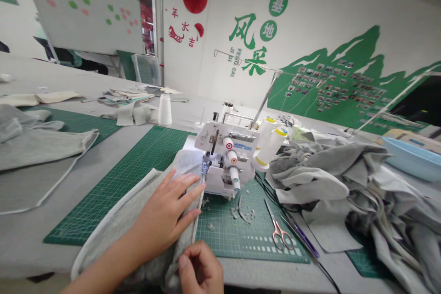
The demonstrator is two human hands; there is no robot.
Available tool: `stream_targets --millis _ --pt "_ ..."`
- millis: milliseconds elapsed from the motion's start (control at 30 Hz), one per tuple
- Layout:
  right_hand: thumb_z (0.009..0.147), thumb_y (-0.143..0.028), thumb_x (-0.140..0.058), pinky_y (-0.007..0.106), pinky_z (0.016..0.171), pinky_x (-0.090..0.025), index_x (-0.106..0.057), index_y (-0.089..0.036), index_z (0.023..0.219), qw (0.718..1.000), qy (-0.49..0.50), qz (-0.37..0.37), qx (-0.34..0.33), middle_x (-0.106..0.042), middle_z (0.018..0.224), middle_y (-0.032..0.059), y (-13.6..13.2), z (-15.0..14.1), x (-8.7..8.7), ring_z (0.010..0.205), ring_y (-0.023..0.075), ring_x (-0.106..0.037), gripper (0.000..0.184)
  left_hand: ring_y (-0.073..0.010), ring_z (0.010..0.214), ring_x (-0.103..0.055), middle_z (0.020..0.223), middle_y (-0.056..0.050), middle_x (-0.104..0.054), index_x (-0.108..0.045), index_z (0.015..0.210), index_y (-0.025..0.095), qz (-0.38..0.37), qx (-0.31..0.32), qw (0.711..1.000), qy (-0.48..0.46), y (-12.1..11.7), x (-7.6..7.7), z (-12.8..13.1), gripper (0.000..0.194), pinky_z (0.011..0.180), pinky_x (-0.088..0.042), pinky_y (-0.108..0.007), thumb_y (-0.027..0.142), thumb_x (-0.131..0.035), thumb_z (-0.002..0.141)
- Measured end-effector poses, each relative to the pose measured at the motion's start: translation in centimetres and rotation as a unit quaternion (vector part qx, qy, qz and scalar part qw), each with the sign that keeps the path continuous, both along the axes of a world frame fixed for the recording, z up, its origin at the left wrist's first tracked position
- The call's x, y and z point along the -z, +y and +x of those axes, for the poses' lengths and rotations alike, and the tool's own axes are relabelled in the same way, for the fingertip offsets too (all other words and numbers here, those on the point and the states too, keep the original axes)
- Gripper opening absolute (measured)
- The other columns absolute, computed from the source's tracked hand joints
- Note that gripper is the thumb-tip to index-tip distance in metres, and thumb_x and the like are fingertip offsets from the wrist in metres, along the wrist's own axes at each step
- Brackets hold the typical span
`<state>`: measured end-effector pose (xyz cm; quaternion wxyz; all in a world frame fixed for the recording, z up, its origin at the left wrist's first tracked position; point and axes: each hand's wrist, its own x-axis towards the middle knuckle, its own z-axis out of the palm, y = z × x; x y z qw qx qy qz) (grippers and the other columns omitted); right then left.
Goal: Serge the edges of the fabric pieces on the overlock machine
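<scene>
A white overlock sewing machine (220, 156) stands on a green cutting mat, its needle area lit. Grey fabric (127, 225) with a pale seamed edge runs up to its presser foot from the front. My left hand (168, 202) lies flat on this fabric just left of the needle area, fingers spread toward the machine. Lower down, at the table's front edge, my right hand (201, 266) pinches the fabric's right edge between thumb and curled fingers. Thread cones (272, 142) stand on the machine's right side.
Scissors (279, 229), tweezers (299, 234) and a black cable lie right of the machine, near fabric scraps (243, 211). A heap of grey fabric (327, 179) and a blue basin (413, 156) are further right. Another grey piece (41, 161) lies left; a thread cone (165, 109) stands behind.
</scene>
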<state>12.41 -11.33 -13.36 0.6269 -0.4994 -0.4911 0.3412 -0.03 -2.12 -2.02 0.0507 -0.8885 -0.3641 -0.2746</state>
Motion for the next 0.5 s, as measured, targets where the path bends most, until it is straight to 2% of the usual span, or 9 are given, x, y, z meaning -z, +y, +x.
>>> stream_targets --millis 200,267,367,433,500 --pt "0.085 -0.044 -0.069 0.023 0.053 -0.04 -0.065 -0.018 0.066 0.996 0.084 -0.032 -0.026 -0.059 0.057 0.0002 0.9 -0.1 -1.7 0.053 0.0143 -0.052 0.032 -0.0286 0.136 -0.048 0.145 -0.007 -0.056 -0.054 0.141 0.026 0.026 -0.01 0.999 0.027 0.8 -0.8 0.2 0.044 0.119 -0.026 -0.062 0.033 -0.054 0.098" --pt "0.082 -0.048 -0.071 0.023 0.051 -0.04 -0.064 -0.017 0.066 0.99 0.124 -0.044 -0.039 -0.058 0.056 -0.0007 1.3 -0.2 -2.2 0.052 0.0133 -0.049 0.036 -0.0302 0.138 -0.045 0.146 -0.008 -0.056 -0.057 0.138 0.023 0.046 -0.015 0.999 0.019 0.1 -1.0 0.5 0.043 0.119 -0.028 -0.06 0.031 -0.055 0.097" --pt "0.079 -0.053 -0.074 0.023 0.054 -0.041 -0.061 -0.018 0.066 0.985 0.164 -0.048 -0.035 -0.056 0.059 -0.0019 1.8 -0.4 -2.8 0.054 0.0129 -0.048 0.04 -0.029 0.134 -0.049 0.142 -0.009 -0.058 -0.058 0.136 0.02 0.047 -0.018 0.999 -0.011 -1.9 -1.2 1.0 0.042 0.113 -0.041 -0.049 0.029 -0.056 0.095" --pt "0.078 -0.052 -0.076 0.023 0.057 -0.042 -0.058 -0.019 0.065 0.984 0.171 -0.05 -0.02 -0.055 0.06 -0.003 2.0 -0.4 -3.1 0.056 0.0126 -0.048 0.04 -0.0284 0.129 -0.053 0.141 -0.01 -0.058 -0.056 0.137 0.02 0.036 -0.026 0.999 -0.03 -3.2 -1.0 1.2 0.045 0.107 -0.048 -0.044 0.033 -0.057 0.095" --pt "0.078 -0.049 -0.077 0.021 0.055 -0.04 -0.055 -0.02 0.064 0.984 0.171 -0.054 -0.006 -0.051 0.058 -0.005 2.2 -0.3 -3.5 0.055 0.0116 -0.045 0.039 -0.029 0.13 -0.052 0.144 -0.01 -0.054 -0.05 0.142 0.022 0.029 -0.057 0.996 -0.056 -4.0 -0.4 1.0 0.048 0.105 -0.049 -0.044 0.035 -0.054 0.096"
